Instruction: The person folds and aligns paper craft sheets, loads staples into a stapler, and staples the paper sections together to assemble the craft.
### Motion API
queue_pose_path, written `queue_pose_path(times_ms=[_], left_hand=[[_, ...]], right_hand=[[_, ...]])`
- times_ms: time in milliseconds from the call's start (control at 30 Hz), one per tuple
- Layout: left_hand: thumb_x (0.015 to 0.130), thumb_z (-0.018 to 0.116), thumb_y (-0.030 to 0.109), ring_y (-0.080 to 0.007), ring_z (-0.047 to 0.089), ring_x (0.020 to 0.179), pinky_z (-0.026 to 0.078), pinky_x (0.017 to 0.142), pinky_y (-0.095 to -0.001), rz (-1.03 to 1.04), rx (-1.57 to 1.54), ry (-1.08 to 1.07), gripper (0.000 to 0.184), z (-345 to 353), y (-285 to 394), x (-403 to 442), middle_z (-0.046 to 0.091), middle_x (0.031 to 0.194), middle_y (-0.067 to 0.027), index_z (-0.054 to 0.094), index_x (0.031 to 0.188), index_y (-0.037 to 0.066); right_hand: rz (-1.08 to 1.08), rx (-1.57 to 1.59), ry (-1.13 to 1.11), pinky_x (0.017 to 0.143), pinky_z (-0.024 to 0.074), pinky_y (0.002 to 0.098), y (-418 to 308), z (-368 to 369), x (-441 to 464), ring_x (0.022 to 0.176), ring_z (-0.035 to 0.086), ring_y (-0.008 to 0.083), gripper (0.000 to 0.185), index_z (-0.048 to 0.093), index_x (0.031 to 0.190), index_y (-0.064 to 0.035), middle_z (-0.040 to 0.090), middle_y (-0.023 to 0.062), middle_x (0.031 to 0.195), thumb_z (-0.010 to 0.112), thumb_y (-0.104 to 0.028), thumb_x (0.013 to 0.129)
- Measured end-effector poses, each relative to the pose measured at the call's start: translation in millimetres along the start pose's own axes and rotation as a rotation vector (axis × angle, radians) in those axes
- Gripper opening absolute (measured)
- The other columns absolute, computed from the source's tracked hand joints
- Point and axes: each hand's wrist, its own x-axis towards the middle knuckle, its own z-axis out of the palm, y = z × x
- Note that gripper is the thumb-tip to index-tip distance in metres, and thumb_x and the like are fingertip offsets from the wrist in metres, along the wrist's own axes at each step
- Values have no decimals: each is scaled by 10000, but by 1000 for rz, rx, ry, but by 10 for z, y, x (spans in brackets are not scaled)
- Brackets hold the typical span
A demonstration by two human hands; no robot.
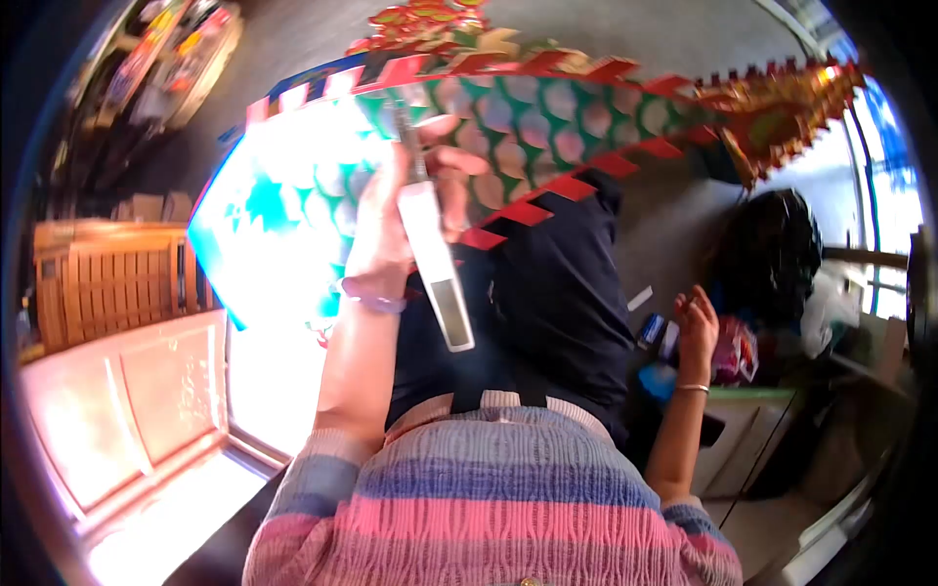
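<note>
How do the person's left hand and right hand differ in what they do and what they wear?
The left hand grips a white tool, while the right hand shows no tool. The left hand is over the green scaled piece; the right hand is out to the side, away from it. The left wrist's band looks purplish and thicker, the right wrist's band thinner and pale. Both are bare, without gloves.
</note>
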Motion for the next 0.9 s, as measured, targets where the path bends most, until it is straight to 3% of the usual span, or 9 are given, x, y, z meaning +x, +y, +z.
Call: queue_pose_path(times_ms=[67, 100, 133, 267, 433, 500, 633, 733, 900], left_hand=[[947, 343, 381, -106, 444, 496, 365, 414, -198, 3, -42, -47, 511, -102, 7, 16, 588, 963, -154, 378, 1272, -11], [955, 266, 419, -168, 546, 530, 450, 461, -258, 6, -132, -158, 531, -223, -25, 71, 601, 929, -167, 410, 1226, -14], [952, 267, 429, -166, 545, 529, 451, 462, -256, 11, -142, -173, 537, -256, -28, 85, 599, 926, -166, 408, 1227, -11], [926, 294, 490, -160, 552, 533, 460, 462, -250, 4, -159, -211, 587, -287, -72, 85, 596, 916, -162, 399, 1230, -1], [903, 324, 530, -166, 577, 564, 471, 462, -254, -25, -164, -246, 629, -377, -48, 93, 592, 919, -164, 396, 1233, 0], [899, 312, 546, -169, 584, 560, 479, 461, -262, -55, -173, -223, 629, -390, -64, 59, 597, 895, -154, 453, 1154, -12], [897, 250, 569, -203, 552, 444, 465, 403, -275, -115, -123, -86, 620, -347, 13, 30, 549, 577, -143, 476, 1019, 4], [898, 222, 574, -202, 552, 444, 462, 398, -271, -117, -124, -90, 645, -370, 44, 27, 554, 586, -140, 487, 1002, -5], [903, 175, 572, -174, 578, 496, 500, 423, -283, -135, -152, -170, 697, -456, 33, 52, 601, 763, -137, 520, 943, -33]], right_hand=[[-143, 42, -182, 820, 474, 289, -650, 829, -280, 958, 576, 195, 331, 523, 1162, 18, 573, 94, 1054, 532, 0, 831], [-216, -20, -221, 835, 461, 279, -942, 1284, -468, 983, 564, 187, 325, 525, 1157, 23, 580, 101, 1055, 539, -15, 835], [-290, -82, -256, 849, 449, 270, -1160, 1712, -631, 1008, 553, 179, 321, 527, 1153, 29, 588, 108, 1056, 547, -29, 839], [-601, -316, -638, 830, 450, 248, -1452, 2746, -959, 941, 582, 155, 243, 547, 1094, 35, 622, 123, 997, 509, -10, 858], [-467, -208, -1058, 755, 483, 224, -1330, 3684, -1244, 876, 593, 120, 208, 543, 1047, 48, 613, 91, 975, 511, 57, 842], [-487, -284, -1050, 713, 481, 213, -1221, 3863, -1240, 821, 579, 94, 226, 548, 1067, 27, 604, 63, 935, 521, 41, 843], [-640, -525, -1009, 660, 475, 198, -1150, 4079, -1202, 725, 561, 66, 189, 600, 1016, -12, 599, 35, 906, 541, 12, 838], [-594, -439, -1008, 593, 455, 176, -1093, 4171, -1218, 689, 550, 54, 149, 625, 963, -22, 591, 16, 896, 550, -3, 835], [-602, -489, -1056, 444, 371, 158, -1114, 4212, -1187, 520, 476, 18, 127, 618, 948, -11, 595, 8, 767, 550, -21, 842]])
